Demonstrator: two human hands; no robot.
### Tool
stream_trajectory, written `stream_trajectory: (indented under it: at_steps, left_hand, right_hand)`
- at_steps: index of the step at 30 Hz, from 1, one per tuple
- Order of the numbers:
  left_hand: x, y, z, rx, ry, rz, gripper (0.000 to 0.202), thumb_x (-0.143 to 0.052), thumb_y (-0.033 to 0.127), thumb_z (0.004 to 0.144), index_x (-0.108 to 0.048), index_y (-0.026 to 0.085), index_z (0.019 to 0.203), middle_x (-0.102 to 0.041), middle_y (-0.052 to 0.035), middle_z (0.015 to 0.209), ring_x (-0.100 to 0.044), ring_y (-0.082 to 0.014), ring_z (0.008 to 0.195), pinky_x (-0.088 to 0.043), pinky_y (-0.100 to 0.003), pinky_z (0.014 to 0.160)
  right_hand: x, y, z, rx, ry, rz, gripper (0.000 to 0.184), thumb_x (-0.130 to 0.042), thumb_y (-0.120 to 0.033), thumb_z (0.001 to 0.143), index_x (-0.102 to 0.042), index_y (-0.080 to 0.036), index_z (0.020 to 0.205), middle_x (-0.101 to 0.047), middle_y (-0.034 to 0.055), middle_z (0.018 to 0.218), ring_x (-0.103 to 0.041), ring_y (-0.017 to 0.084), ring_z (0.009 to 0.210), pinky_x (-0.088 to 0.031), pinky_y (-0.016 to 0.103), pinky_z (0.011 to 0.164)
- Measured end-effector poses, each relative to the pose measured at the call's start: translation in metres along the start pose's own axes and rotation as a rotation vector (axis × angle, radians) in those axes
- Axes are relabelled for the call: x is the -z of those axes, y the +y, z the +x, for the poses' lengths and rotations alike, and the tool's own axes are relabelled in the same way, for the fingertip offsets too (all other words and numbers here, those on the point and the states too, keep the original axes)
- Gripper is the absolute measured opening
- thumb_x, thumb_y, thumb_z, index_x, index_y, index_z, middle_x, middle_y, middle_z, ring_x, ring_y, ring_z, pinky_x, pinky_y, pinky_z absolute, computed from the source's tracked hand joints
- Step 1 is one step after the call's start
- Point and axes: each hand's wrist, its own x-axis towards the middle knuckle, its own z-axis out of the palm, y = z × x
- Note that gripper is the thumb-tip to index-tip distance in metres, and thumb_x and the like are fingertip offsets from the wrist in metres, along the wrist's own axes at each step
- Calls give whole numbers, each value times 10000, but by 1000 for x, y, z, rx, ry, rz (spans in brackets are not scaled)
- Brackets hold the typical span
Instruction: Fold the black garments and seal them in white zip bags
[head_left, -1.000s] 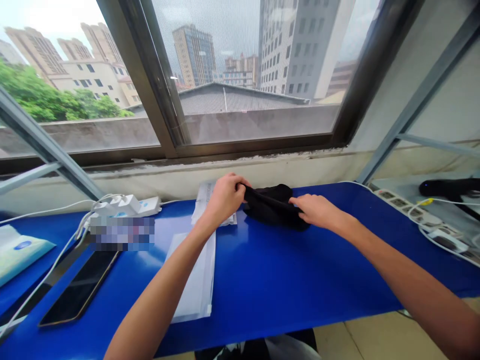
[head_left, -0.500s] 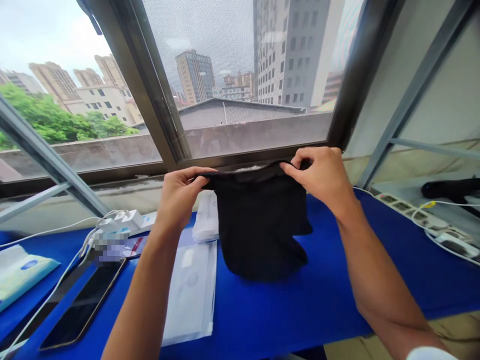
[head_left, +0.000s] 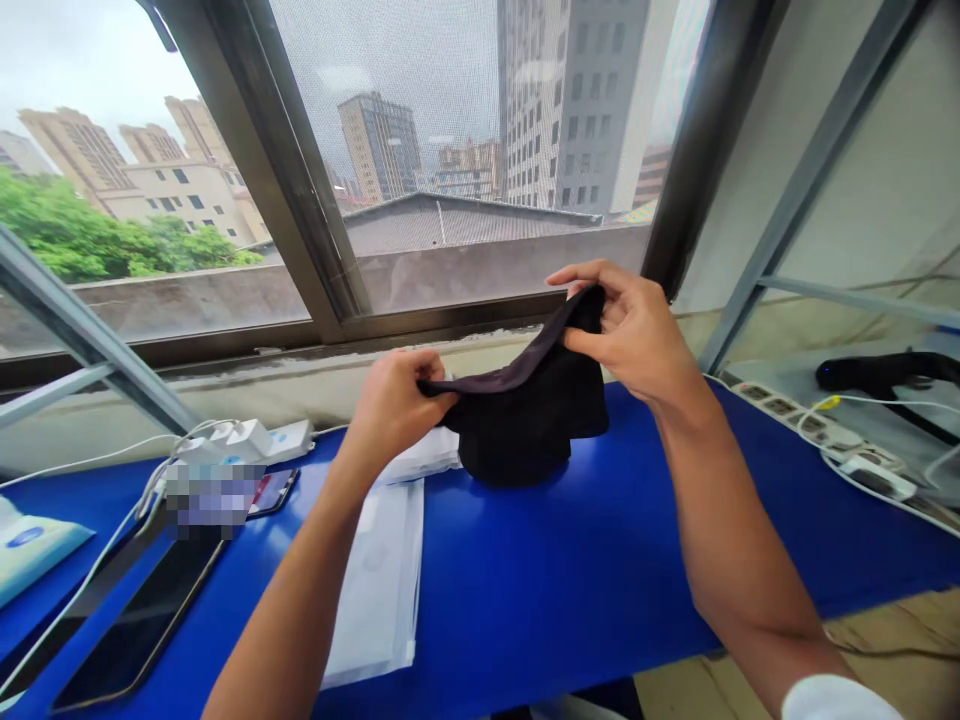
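Observation:
A black cloth garment [head_left: 525, 425] hangs over the blue table, its upper edge sagging between my two hands; its exact kind does not show. At the left end of that edge, my left hand [head_left: 409, 400] pinches the fabric between thumb and fingers. My right hand [head_left: 622, 315] is higher up and grips the other end, thumb in front, index finger stretched out past the cloth. Behind my left forearm lies a white translucent zip bag [head_left: 382, 590]. A stack of white packets [head_left: 420, 457] is partly covered by the garment and my left hand.
Blue sheeting [head_left: 562, 600] covers the table. At left are a dark phone or tablet [head_left: 142, 620], a second phone [head_left: 274, 492], a tissue pack [head_left: 41, 545] and white plugs with cables [head_left: 240, 440]. A power strip [head_left: 817, 425] runs along the right; metal posts flank the window.
The right end of the garment has been lifted and tilted, and its top edge now sags. My left hand has moved right and slightly down, and the lower cloth has risen.

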Motion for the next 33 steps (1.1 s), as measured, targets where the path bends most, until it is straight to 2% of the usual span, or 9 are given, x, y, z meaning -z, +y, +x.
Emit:
stream_trajectory:
  at_steps: [3,7,12,15,19,23,25,29,33]
  left_hand:
    - [-3,-8,5,110,97,-72,103,-615,171,657,-515,190,641,-524,42,580,-474,-109,529,-333,-230,507]
    - [6,-10,7,236,182,-531,280,-546,159,642,-610,199,911,-691,-1,833,-592,-131,499,-472,-261,494]
    - [8,1,3,147,89,-485,107,-695,163,628,-661,168,729,-628,13,654,-625,-132,633,-474,-198,550]
    - [9,1,3,157,96,-425,113,-708,182,655,-602,169,619,-571,35,558,-572,-99,521,-411,-170,452]
    - [23,8,-1,201,222,-542,60,-673,209,724,-654,163,691,-600,34,550,-574,-118,389,-462,-214,374]
    - [41,27,-10,80,427,-778,300,-618,104,713,-747,152,980,-733,-4,818,-696,-146,616,-610,-270,554]
    - [42,28,-12,48,380,-762,228,-644,95,718,-770,142,901,-738,-15,828,-694,-131,744,-596,-225,662]
    - [18,1,-2,195,106,-491,153,-777,194,661,-771,150,807,-722,-16,747,-672,-144,685,-554,-224,616]
    - [-12,-22,14,226,253,-418,120,-760,261,696,-735,171,772,-705,-10,751,-684,-169,679,-595,-285,644]
  right_hand:
    - [6,4,1,6,6,-119,665,-599,-8,668,-686,-266,1275,-674,18,1059,-650,161,849,-547,279,751]
    - [19,11,2,-127,218,-332,538,-542,16,647,-772,-220,1073,-684,61,1045,-617,143,708,-553,319,732]
    - [11,9,5,-354,55,224,322,-480,-77,777,-756,-178,908,-726,60,900,-674,171,708,-549,306,619]
    - [5,7,6,-244,66,340,236,-613,-100,751,-758,-179,919,-717,31,885,-679,168,804,-555,295,713]
    - [10,-4,1,-16,270,87,389,-571,-6,694,-776,-199,963,-735,10,933,-675,162,904,-536,295,832]
    - [24,-20,-4,-55,442,37,405,-486,-41,745,-758,-220,986,-743,42,1018,-638,122,631,-472,244,519]
    - [26,-16,-2,-208,337,153,330,-477,-86,771,-746,-209,915,-740,58,887,-615,124,529,-409,234,420]
    - [13,24,8,-559,19,370,147,-545,-120,722,-684,-163,736,-658,41,611,-635,171,501,-474,252,418]
    - [1,49,15,-578,95,308,142,-581,-49,682,-692,-134,705,-687,32,680,-693,168,667,-618,336,687]
